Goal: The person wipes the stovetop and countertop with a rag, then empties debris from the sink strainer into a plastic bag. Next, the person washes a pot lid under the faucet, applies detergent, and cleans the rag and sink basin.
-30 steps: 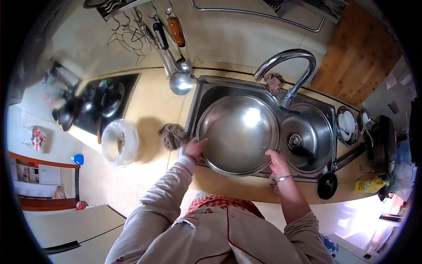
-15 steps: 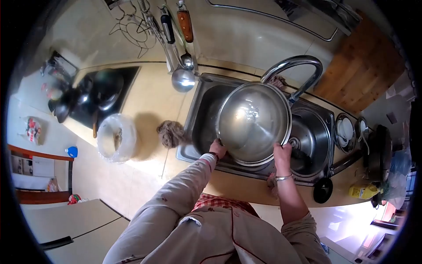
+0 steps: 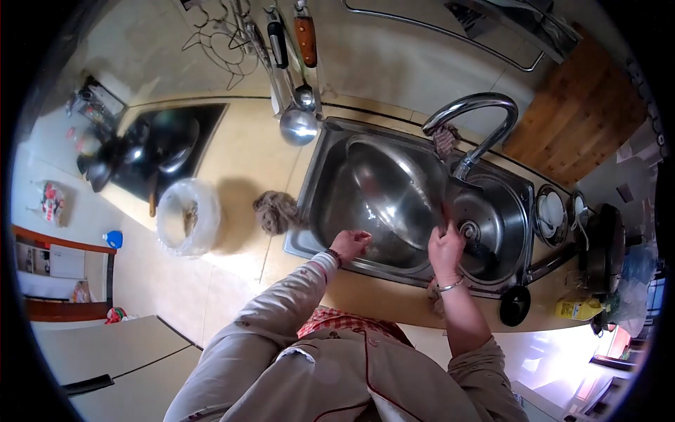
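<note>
Head view, taking the basin as the clock's centre: the wide metal basin (image 3: 397,186) leans at a tilt in the left bowl of my steel sink (image 3: 295,243). At 4 o'clock, my right hand (image 3: 446,252) has its fingers closed on the rim. At 7 o'clock, my left hand (image 3: 349,246) hangs over the sink's near edge, fingers half curled; I cannot tell whether they pinch anything. A curved tap (image 3: 508,112) arches at 1 o'clock; a crumpled grey-brown cloth (image 3: 275,212) lies at 9.
</note>
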Demonstrator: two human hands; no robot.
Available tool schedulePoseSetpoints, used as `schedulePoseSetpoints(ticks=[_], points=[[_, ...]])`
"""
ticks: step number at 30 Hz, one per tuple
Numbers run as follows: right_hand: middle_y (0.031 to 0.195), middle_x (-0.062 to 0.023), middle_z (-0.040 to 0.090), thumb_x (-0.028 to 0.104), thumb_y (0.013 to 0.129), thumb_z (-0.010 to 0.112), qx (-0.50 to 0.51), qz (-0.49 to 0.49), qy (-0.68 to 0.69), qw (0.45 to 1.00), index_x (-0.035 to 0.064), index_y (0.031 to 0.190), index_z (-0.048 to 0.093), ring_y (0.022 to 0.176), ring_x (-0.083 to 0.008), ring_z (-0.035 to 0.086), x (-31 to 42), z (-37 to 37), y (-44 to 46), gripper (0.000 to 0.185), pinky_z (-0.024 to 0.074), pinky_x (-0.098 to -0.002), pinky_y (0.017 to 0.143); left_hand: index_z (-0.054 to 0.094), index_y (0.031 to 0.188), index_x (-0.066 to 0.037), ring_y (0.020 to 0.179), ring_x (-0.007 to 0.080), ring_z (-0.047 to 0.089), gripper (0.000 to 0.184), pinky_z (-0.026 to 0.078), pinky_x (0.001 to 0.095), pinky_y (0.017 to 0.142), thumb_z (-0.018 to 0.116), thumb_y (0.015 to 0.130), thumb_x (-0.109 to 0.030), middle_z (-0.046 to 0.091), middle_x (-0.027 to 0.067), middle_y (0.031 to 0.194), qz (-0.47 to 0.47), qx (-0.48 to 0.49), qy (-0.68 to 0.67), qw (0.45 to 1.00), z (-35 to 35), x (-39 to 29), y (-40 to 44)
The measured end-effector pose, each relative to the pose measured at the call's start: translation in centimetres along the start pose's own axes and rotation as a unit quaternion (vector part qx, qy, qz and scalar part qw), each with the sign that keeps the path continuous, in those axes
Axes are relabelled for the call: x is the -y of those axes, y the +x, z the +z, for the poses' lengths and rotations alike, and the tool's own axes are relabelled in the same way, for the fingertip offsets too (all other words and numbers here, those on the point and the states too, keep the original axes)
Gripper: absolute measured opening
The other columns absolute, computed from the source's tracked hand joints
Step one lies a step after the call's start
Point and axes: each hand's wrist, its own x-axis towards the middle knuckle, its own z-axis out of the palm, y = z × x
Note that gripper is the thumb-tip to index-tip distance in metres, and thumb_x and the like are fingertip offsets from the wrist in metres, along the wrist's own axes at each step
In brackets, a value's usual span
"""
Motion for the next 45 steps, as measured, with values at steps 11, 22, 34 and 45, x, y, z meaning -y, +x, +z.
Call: schedulePoseSetpoints(ticks=[11,22,34,45], points=[[0.132,-0.0090,0.041,0.001,0.065,0.061,0.037,-0.209,-0.115,0.970,0.0131,0.128,0.044,0.119,-0.0295,0.042,2.6,3.0,-4.3,0.066,0.0408,-0.0379,0.093,0.049,0.117,-0.004,0.100,0.0251,0.056,0.030,0.044,0.0427,0.091,0.049,0.088,-0.007,0.057,0.0099,0.111,0.128,0.031,-0.603,0.787,-1.6,-5.7,-2.2],[0.119,-0.0184,0.049,0.015,0.081,0.057,-0.164,-0.123,-0.237,0.950,0.0021,0.107,0.057,0.112,-0.0364,0.044,-4.9,-3.0,10.0,0.028,0.0376,-0.0447,0.093,0.057,0.110,-0.006,0.096,0.0184,0.059,0.023,0.046,0.0351,0.086,0.055,0.088,-0.008,0.062,0.0051,0.104,0.144,0.122,-0.520,0.833,-4.9,-6.5,-2.1],[0.081,-0.0181,0.060,0.011,0.084,0.047,-0.033,-0.114,-0.083,0.990,-0.0001,0.082,0.061,0.080,-0.0341,0.056,-3.7,0.9,8.0,0.018,0.0448,-0.0440,0.074,0.056,0.111,-0.006,0.093,0.0164,0.059,0.028,0.045,0.0300,0.085,0.053,0.084,0.001,0.063,0.0049,0.103,0.170,0.108,-0.394,0.897,-0.8,-8.2,1.6],[0.103,-0.0205,0.060,0.039,0.091,0.036,0.152,0.132,0.348,0.916,0.0044,0.110,0.055,0.097,-0.0368,0.055,0.4,12.4,16.6,0.044,0.0427,-0.0406,0.084,0.050,0.117,0.001,0.074,0.0155,0.056,0.062,0.045,0.0254,0.063,0.038,0.058,0.015,0.060,0.0074,0.094,0.165,0.039,-0.425,0.889,-4.7,-9.5,-5.6]])
